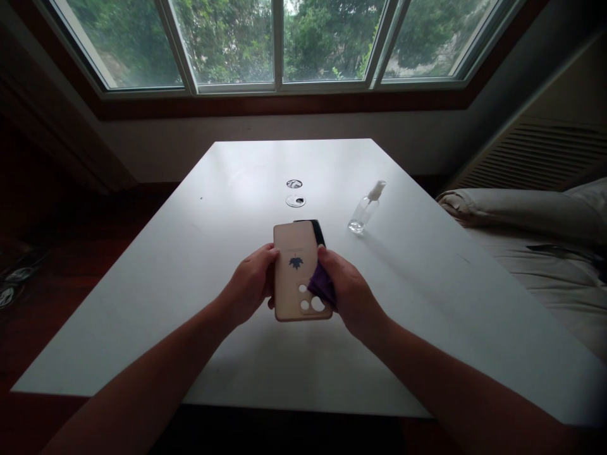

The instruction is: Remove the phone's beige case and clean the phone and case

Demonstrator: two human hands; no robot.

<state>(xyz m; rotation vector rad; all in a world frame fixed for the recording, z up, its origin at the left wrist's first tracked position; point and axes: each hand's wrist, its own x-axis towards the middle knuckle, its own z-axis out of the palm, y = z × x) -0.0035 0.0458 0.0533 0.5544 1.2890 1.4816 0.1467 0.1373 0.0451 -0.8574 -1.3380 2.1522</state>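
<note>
I see my left hand [250, 284] holding the tan phone case with a dark leaf [298, 268] above the white table [142, 303], my right hand [348, 287] pinching a purple cloth [321, 284] on it, and a hard rub might knock it loose.

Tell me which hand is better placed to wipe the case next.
Right. The right hand already pinches the purple cloth against the case, while the left hand grips the case's left edge and steadies it above the table.
</note>
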